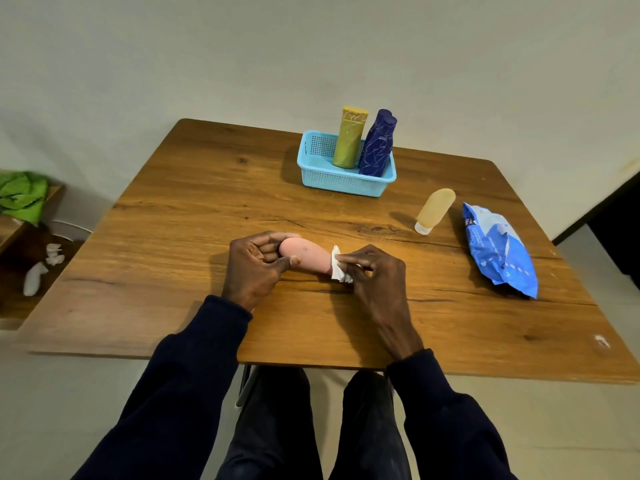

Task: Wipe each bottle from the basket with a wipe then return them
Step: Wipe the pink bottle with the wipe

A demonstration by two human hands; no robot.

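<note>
Grips pink bottle (306, 255) over worktop (194, 209) in curled fingers of left hand (252, 271); pinches white wipe (337, 269) at its end with right hand (375, 273).

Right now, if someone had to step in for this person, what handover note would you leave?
Left hand: grips the pink bottle, held sideways over the table.
Right hand: fingers pinch the white wipe against the bottle's right end.
Blue basket: yellow bottle and dark blue bottle stand inside.
Tan bottle: cap-down on the table, outside the basket, beside the wipes pack.
Done: cannot tell which bottles are already wiped.
Left: finish the pink bottle, then return it and the tan one to the basket.
</note>
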